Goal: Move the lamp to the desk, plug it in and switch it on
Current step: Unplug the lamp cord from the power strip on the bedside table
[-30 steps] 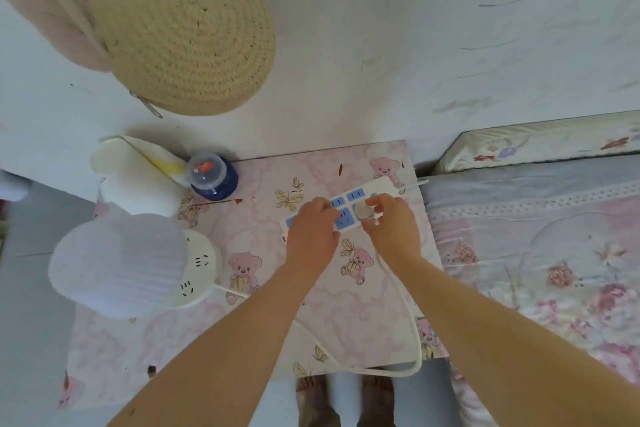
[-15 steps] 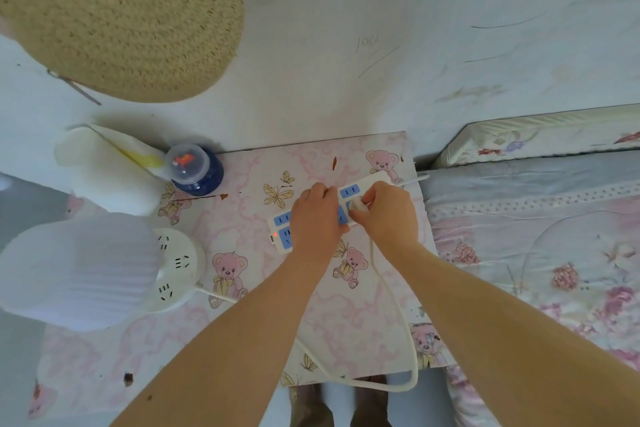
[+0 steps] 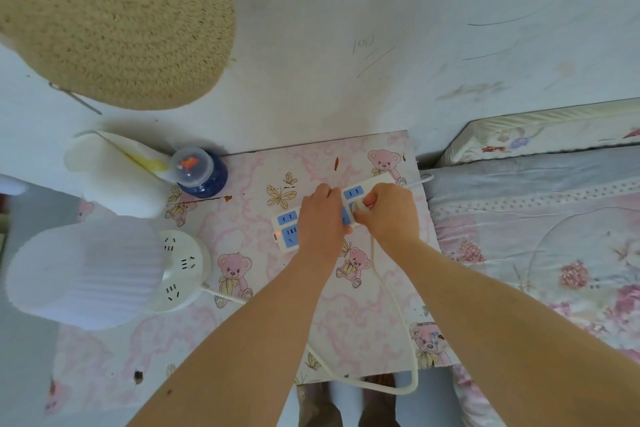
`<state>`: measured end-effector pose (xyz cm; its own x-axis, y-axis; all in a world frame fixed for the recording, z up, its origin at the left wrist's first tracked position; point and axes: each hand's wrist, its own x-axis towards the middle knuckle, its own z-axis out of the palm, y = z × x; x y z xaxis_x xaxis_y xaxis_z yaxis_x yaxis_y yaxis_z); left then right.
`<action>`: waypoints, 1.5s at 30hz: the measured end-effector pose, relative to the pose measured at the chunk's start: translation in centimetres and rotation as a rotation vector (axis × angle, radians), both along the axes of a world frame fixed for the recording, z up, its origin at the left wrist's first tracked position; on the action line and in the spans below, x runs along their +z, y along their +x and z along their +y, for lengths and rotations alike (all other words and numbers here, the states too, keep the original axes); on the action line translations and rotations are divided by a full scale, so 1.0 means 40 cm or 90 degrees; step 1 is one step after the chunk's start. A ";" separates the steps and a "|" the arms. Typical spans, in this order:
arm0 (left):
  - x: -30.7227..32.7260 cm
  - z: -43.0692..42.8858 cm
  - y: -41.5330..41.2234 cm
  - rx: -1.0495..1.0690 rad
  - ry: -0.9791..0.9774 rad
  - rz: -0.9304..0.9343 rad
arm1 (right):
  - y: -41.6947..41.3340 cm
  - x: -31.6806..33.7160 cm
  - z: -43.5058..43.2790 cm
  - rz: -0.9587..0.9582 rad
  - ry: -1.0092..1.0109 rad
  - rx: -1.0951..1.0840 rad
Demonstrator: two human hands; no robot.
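Head: right hand (image 3: 391, 215) pinches plug (image 3: 359, 207).

A bench (image 3: 242, 333) papered with pink teddy bears is seen at centre frame. Directly on it are set a white lamp (image 3: 100, 270) at left, a blue jar (image 3: 201, 173) at the back, and a white power strip (image 3: 289, 230) toward the right.

Your head camera looks steeply down, close over the desk (image 3: 242, 305), wall ahead, bed (image 3: 554, 236) at right.
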<state>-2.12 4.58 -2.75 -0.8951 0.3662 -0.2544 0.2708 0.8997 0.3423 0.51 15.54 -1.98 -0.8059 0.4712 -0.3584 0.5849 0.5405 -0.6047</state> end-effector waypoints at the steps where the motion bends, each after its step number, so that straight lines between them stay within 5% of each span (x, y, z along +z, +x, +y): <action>1: 0.001 0.001 -0.001 -0.001 -0.004 -0.002 | 0.000 0.000 0.001 -0.001 -0.004 0.000; 29: 0.004 -0.001 -0.007 -0.016 0.000 -0.010 | -0.005 0.017 0.003 -0.036 0.002 -0.010; 38: 0.030 0.003 -0.012 -0.036 -0.017 -0.049 | -0.060 0.178 0.077 0.023 0.085 0.066; 45: 0.038 0.003 0.011 -0.012 0.006 -0.033 | 0.026 0.176 0.052 0.068 -0.005 0.035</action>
<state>-1.67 4.69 -1.24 -0.8736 0.3856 -0.2968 0.2693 0.8911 0.3652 1.53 17.62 5.05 -0.8641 0.4228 -0.2730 0.4868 0.5648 -0.6663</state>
